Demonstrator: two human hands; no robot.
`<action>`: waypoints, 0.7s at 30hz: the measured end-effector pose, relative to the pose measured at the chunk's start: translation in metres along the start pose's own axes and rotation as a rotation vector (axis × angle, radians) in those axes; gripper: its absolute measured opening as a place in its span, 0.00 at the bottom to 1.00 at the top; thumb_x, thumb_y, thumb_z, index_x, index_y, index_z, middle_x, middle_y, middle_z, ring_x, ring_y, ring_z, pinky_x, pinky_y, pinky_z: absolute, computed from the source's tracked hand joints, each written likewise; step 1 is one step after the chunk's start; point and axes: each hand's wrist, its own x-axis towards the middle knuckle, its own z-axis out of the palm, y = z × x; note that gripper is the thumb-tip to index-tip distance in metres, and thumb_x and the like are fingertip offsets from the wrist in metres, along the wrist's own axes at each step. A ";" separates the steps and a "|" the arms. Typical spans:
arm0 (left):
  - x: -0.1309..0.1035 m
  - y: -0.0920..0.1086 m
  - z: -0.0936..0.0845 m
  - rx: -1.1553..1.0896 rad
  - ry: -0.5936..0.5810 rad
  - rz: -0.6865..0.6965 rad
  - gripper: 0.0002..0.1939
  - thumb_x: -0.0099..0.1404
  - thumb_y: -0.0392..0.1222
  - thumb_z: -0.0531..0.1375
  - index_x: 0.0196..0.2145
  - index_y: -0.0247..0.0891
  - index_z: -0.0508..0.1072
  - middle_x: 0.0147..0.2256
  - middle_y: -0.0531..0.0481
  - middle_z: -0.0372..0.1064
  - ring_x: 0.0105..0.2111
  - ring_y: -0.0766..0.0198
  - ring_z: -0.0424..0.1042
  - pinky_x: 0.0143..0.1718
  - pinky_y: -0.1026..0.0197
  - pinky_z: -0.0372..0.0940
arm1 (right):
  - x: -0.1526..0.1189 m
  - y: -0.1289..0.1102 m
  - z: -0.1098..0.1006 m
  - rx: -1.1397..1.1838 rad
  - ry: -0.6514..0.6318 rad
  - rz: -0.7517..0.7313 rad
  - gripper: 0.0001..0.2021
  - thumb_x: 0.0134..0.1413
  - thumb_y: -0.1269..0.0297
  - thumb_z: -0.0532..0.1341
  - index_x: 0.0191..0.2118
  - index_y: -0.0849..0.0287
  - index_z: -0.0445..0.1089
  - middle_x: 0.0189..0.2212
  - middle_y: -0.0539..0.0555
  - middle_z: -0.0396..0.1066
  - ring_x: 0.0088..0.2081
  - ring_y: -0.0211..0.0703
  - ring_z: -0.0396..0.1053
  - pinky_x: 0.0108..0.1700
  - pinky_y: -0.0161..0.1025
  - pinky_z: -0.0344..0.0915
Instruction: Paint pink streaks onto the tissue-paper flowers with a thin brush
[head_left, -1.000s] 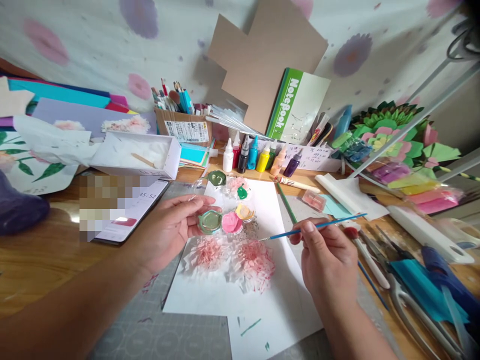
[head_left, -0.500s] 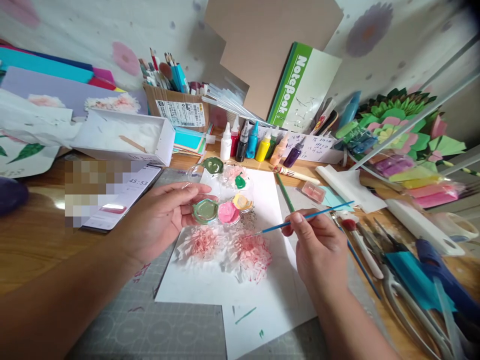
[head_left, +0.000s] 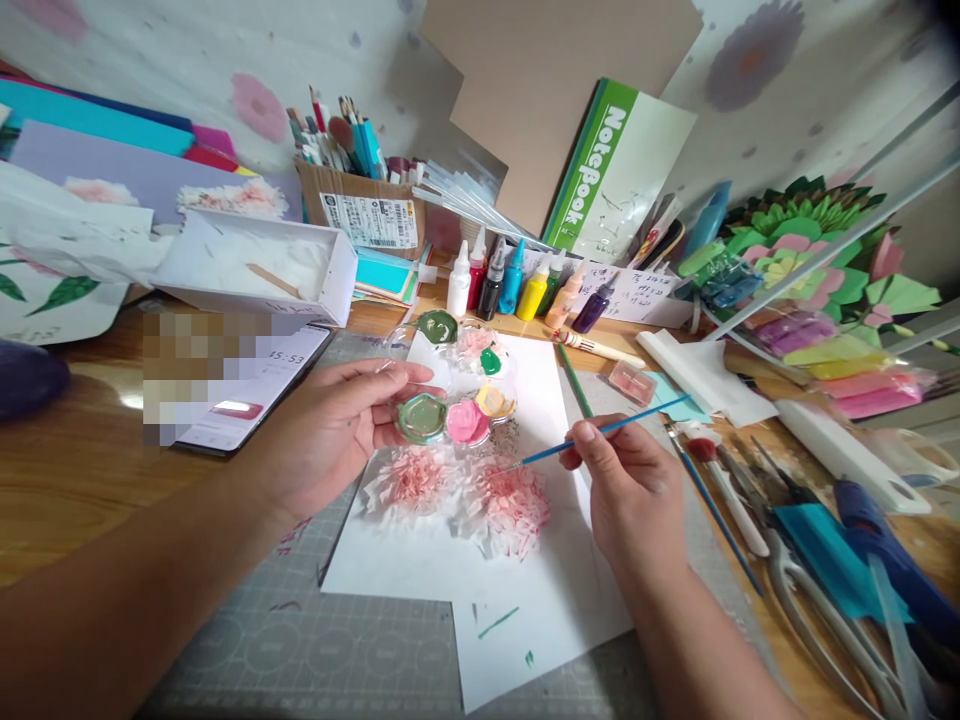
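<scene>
Pinched in my left hand (head_left: 349,420) is a clear palette (head_left: 442,375) whose wells hold green, pink and yellowish paint. My right hand (head_left: 634,485) grips a thin blue paintbrush (head_left: 619,423), its tip pointing left over a pink and white paper flower (head_left: 510,505). Whether the tip touches the petals I cannot tell. Beside it, to the left, lies a second pink and white flower (head_left: 414,482). Both flowers rest on white paper (head_left: 397,565). A third flower shows partly behind the palette.
Paint bottles (head_left: 532,290) stand in a row behind the paper. A phone (head_left: 262,385) lies at the left, near a white box (head_left: 262,265). On the right are brushes, scissors (head_left: 817,620) and a glue gun (head_left: 874,540). A grey cutting mat (head_left: 300,640) lies underneath.
The whole view has shifted slightly, with the scene a little further right. The palette and brush are held as before, and the right hand sits slightly closer to the palette.
</scene>
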 end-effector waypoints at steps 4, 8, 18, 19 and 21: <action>0.000 -0.001 0.000 -0.007 -0.003 -0.009 0.10 0.52 0.41 0.71 0.32 0.32 0.84 0.31 0.40 0.80 0.30 0.58 0.77 0.24 0.62 0.70 | -0.001 0.002 0.001 0.010 -0.011 -0.004 0.12 0.55 0.56 0.70 0.27 0.57 0.76 0.19 0.48 0.74 0.22 0.37 0.70 0.25 0.33 0.66; 0.000 -0.001 0.000 0.001 -0.007 0.001 0.10 0.53 0.41 0.71 0.33 0.32 0.84 0.31 0.41 0.80 0.30 0.57 0.77 0.26 0.60 0.71 | -0.002 0.000 0.002 -0.018 -0.018 -0.001 0.12 0.56 0.56 0.69 0.27 0.57 0.75 0.20 0.49 0.74 0.22 0.37 0.71 0.26 0.33 0.65; 0.000 -0.002 -0.002 -0.001 -0.018 -0.003 0.10 0.53 0.42 0.72 0.32 0.34 0.84 0.31 0.40 0.81 0.30 0.57 0.77 0.26 0.60 0.71 | 0.000 0.003 -0.002 -0.007 0.002 -0.009 0.13 0.57 0.55 0.68 0.27 0.58 0.75 0.19 0.49 0.73 0.23 0.38 0.70 0.26 0.35 0.65; 0.000 -0.001 -0.001 -0.003 -0.017 -0.005 0.10 0.53 0.42 0.72 0.32 0.33 0.84 0.31 0.40 0.81 0.30 0.57 0.77 0.26 0.60 0.71 | 0.000 0.003 -0.002 -0.007 -0.004 -0.014 0.13 0.57 0.55 0.68 0.27 0.57 0.75 0.20 0.49 0.73 0.23 0.38 0.70 0.26 0.34 0.65; 0.000 -0.001 -0.001 -0.010 -0.016 -0.005 0.11 0.52 0.42 0.72 0.32 0.33 0.84 0.31 0.40 0.80 0.30 0.57 0.77 0.26 0.60 0.71 | -0.001 0.003 -0.001 -0.027 -0.028 -0.024 0.13 0.57 0.56 0.68 0.26 0.57 0.75 0.20 0.49 0.74 0.23 0.37 0.70 0.26 0.34 0.65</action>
